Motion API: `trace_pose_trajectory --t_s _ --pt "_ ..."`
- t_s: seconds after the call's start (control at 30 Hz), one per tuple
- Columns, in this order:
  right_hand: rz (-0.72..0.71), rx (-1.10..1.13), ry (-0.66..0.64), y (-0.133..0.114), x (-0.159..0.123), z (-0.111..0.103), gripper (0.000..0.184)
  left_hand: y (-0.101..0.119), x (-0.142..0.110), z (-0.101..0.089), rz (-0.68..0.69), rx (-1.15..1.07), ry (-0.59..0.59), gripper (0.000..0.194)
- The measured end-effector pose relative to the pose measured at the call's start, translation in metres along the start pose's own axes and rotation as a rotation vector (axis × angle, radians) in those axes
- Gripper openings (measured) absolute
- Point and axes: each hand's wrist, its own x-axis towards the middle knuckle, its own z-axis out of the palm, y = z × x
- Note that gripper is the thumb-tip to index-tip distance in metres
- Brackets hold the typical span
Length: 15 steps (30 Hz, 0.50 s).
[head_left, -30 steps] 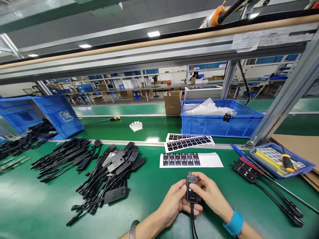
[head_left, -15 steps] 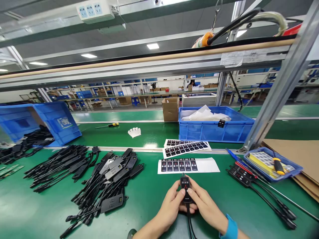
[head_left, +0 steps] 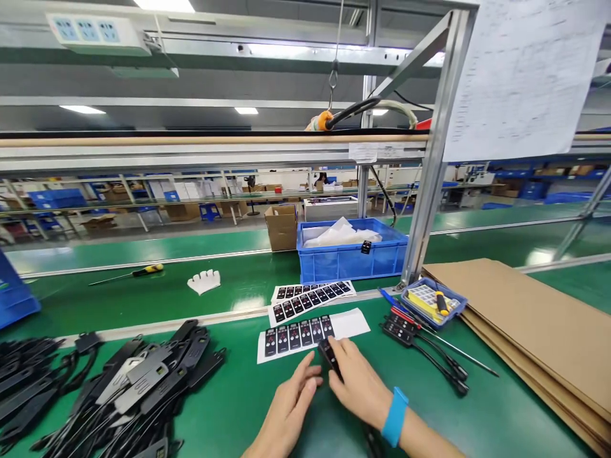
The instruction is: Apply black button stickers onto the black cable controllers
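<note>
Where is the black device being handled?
At lower centre in the head view, the black device is in the right hand, by the near edge of the front label sheet.

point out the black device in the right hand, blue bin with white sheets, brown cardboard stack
black device [head_left: 327, 354], head view, upper face
blue bin [head_left: 352, 264], head view, front wall
cardboard stack [head_left: 520, 318], head view, top sheet
</note>
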Motion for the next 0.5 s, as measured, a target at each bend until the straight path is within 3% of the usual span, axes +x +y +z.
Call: trace_pose_trajectory --t_s 0.1,0.17,0.23,0.37,0.5 --pt "0.262 -0.352 -0.079 0.020 0.004 -0.019 0.061 -0.001 0.005 -0.019 0.026 0.737 0.046 0.061" --pt "0.385 -0.459 -0.108 0.036 0.005 -0.031 0.060 0.001 0.008 -0.027 -0.064 0.968 -0.008 0.061" --pt "0.440 -0.480 -0.087 0.052 0.006 -0.040 0.057 0.003 0.009 -0.031 -0.129 1.047 -0.055 0.062" --pt "0.465 -0.490 0.045 0.072 0.007 -0.050 0.056 0.009 0.006 -0.029 -0.111 1.035 -0.036 0.060" --pt "0.281 -0.300 0.095 0.066 0.019 -0.037 0.040 0.013 0.000 -0.026 -0.121 1.051 -0.021 0.056"
